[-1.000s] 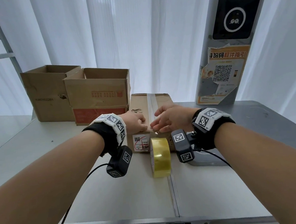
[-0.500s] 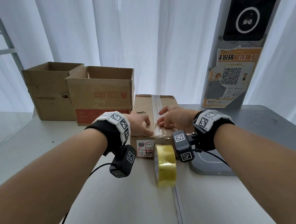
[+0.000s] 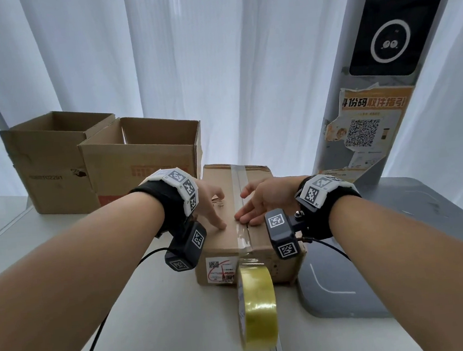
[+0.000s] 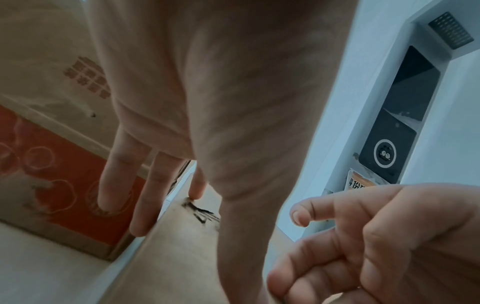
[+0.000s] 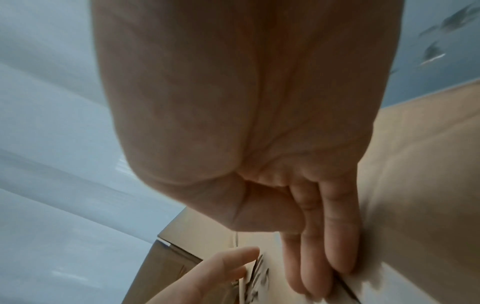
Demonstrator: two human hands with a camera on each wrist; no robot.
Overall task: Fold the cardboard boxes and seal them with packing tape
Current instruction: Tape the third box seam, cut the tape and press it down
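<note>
A small closed cardboard box (image 3: 222, 241) sits mid-table, a clear tape strip (image 3: 236, 180) running along its top seam and over the front edge. My left hand (image 3: 213, 208) rests on the top just left of the seam, fingers (image 4: 145, 185) straight and spread. My right hand (image 3: 258, 204) lies flat with its fingers (image 5: 324, 236) pressing on the tape at the seam. Neither hand holds anything. A yellow tape roll (image 3: 257, 306) stands on edge against the box's front, and the strip appears to run down to it.
Two open-topped cardboard boxes (image 3: 51, 164) (image 3: 141, 158) stand at the back left of the table (image 3: 154, 324). A grey pillar (image 3: 382, 47) with a dark screen and a poster rises at the right, its grey base (image 3: 342, 286) beside the small box. White curtains hang behind.
Both hands went from curled fingers at the box's near edge to flat, straight fingers on the top seam. The head view has moved closer to the box.
</note>
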